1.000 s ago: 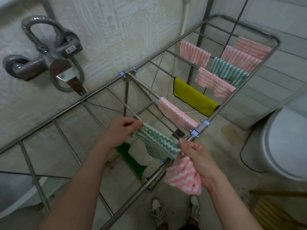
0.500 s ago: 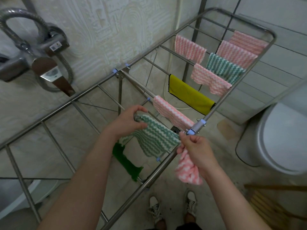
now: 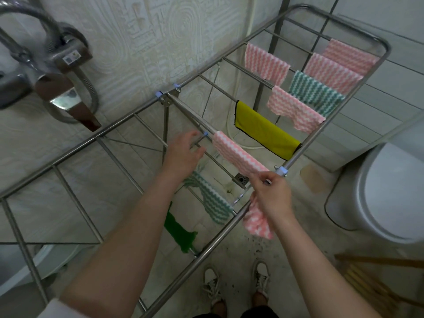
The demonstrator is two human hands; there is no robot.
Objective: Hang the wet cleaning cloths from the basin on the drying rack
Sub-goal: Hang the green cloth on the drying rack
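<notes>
Left hand (image 3: 183,154), fingers relaxed, has released the teal zigzag cloth (image 3: 212,199) onto the drying rack (image 3: 75,149); right hand (image 3: 273,193) still grips the pink cloth (image 3: 257,222), next to hang.

The left hand (image 3: 183,152) hovers with fingers spread over the drying rack (image 3: 91,138), just above a teal zigzag cloth (image 3: 213,200) draped on a rail. The right hand (image 3: 270,191) holds a bunched pink cloth (image 3: 257,223) beside the near bar. Farther along hangs a yellow cloth (image 3: 263,134).
</notes>
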